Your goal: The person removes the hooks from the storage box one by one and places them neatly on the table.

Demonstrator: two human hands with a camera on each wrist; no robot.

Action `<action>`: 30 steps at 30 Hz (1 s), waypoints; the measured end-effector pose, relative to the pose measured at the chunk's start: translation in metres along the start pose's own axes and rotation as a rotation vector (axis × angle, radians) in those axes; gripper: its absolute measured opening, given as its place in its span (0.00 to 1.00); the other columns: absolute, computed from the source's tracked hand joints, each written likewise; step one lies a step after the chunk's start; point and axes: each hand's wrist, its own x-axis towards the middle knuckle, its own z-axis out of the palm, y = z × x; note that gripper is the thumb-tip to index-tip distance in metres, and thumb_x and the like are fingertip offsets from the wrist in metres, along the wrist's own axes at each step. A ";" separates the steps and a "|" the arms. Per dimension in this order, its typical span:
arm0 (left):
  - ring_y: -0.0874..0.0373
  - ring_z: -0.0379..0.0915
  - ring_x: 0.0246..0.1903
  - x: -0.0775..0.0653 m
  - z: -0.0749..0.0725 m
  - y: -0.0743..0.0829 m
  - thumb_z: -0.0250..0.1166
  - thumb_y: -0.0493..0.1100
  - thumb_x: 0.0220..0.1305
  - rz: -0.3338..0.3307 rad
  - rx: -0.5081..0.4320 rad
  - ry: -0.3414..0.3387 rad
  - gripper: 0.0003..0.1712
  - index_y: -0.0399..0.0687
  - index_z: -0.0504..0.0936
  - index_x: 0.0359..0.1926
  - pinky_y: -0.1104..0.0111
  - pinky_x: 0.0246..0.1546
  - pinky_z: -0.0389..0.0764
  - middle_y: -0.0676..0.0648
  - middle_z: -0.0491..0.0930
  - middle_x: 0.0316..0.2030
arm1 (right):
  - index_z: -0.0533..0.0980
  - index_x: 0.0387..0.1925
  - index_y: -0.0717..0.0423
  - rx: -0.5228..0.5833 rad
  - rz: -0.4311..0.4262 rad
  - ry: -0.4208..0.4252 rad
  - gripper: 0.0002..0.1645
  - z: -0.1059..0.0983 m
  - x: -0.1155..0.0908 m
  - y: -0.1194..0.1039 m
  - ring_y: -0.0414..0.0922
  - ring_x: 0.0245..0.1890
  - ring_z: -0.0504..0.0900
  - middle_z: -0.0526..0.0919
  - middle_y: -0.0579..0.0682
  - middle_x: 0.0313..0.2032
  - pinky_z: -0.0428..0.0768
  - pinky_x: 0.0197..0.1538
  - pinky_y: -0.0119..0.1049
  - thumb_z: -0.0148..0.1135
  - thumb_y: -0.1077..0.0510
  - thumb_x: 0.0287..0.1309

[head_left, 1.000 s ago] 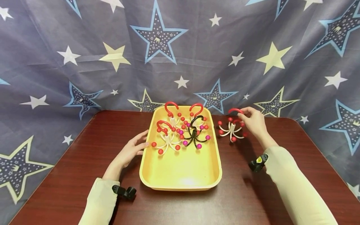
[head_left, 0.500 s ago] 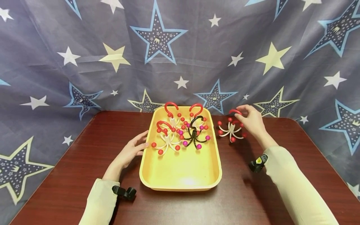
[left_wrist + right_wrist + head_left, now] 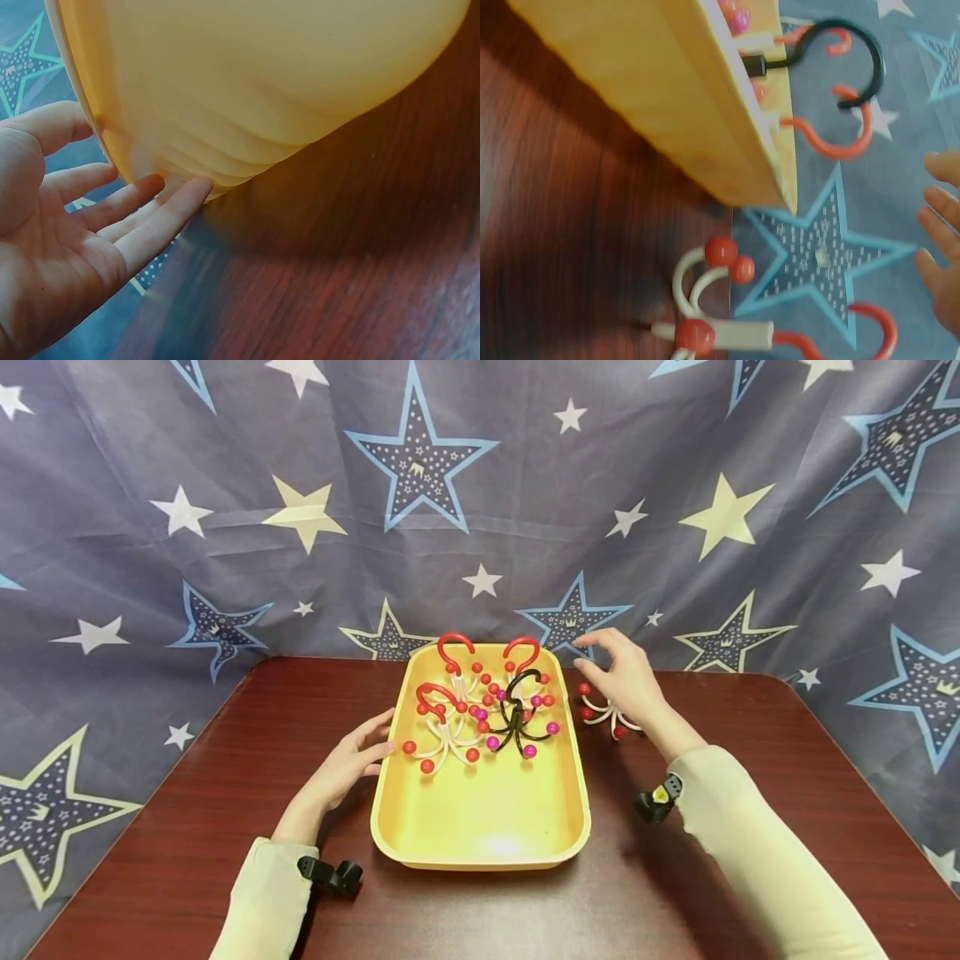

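- Right hand (image 3: 626,681): fingers spread, holding nothing; black hook (image 3: 517,718) lies left, upright (right hand nearer).
- Left hand (image 3: 347,762): fingers extended, touching yellow tray's (image 3: 480,814) left side.

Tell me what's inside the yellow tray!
Inside the yellow tray are three white hangers with red hooks and balls, and one black hanger with pink balls. Parts of the back two white ones can't be seen; the hangers in front cover them.

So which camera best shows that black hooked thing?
The head view: the black hooked thing shows there from hook to magenta balls. The right wrist view shows mainly its hook, the yellow tray hiding most of the rest; the left wrist view, none.
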 end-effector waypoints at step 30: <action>0.43 0.71 0.52 -0.001 0.000 0.001 0.55 0.41 0.64 -0.003 -0.001 0.009 0.35 0.51 0.52 0.69 0.59 0.43 0.79 0.34 0.61 0.61 | 0.79 0.44 0.53 0.080 -0.084 -0.332 0.14 0.055 0.007 -0.037 0.45 0.43 0.76 0.80 0.48 0.45 0.76 0.44 0.42 0.62 0.55 0.55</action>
